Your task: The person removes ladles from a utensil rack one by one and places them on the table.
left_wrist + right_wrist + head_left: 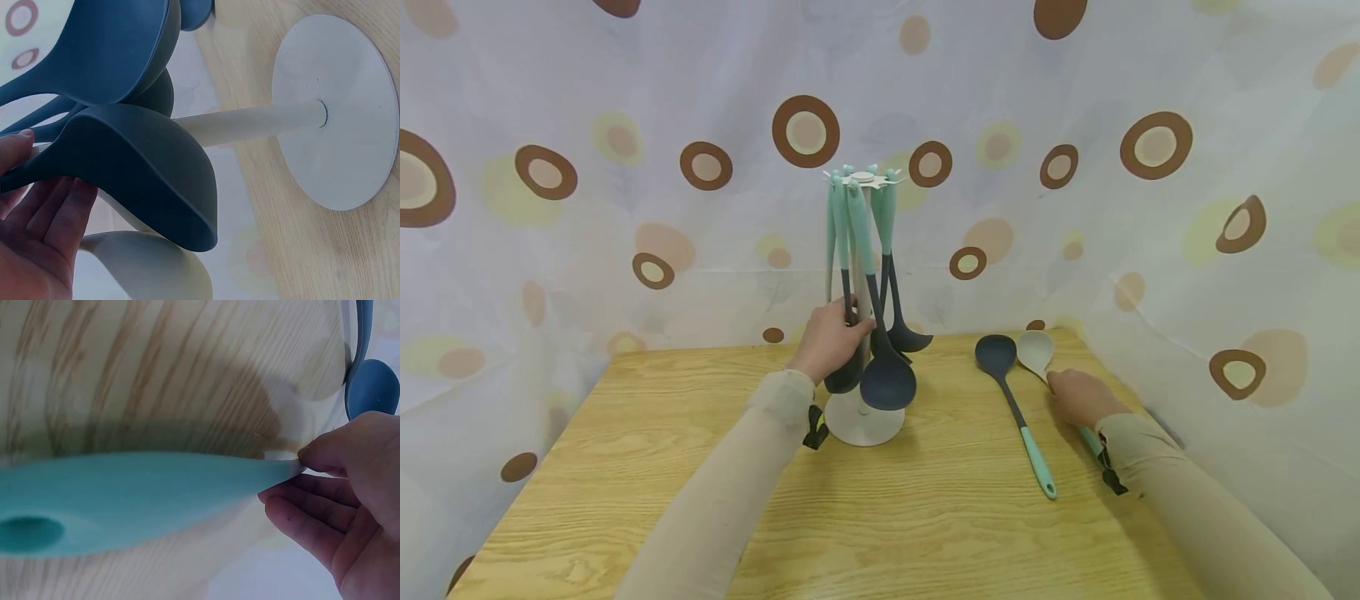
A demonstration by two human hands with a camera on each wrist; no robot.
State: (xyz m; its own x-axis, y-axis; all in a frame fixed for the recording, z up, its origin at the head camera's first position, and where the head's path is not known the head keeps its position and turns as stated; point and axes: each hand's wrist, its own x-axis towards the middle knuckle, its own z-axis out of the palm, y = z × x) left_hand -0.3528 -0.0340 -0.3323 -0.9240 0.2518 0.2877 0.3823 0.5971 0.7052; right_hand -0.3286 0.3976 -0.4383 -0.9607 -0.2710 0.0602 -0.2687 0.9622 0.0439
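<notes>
In the head view my left hand (835, 337) is at a white utensil stand (865, 427) hung with several mint-handled utensils. Its thumb and fingers hold a dark ladle (137, 169) by the neck, close to the stand's pole (250, 122). Another dark ladle (887, 385) hangs in front, just right of that hand. At the right, my right hand (1082, 398) pinches a whitish spoon (1036, 350) where its shaft meets the mint handle (137, 500). A shadow falls on the table beside that handle. A dark round-headed spoon (997, 357) lies left of the right hand.
The wooden table (715, 467) carries the stand and loose utensils. A patterned sheet (730, 217) hangs behind and along both sides. A pale utensil (156, 269) hangs below the held ladle in the left wrist view.
</notes>
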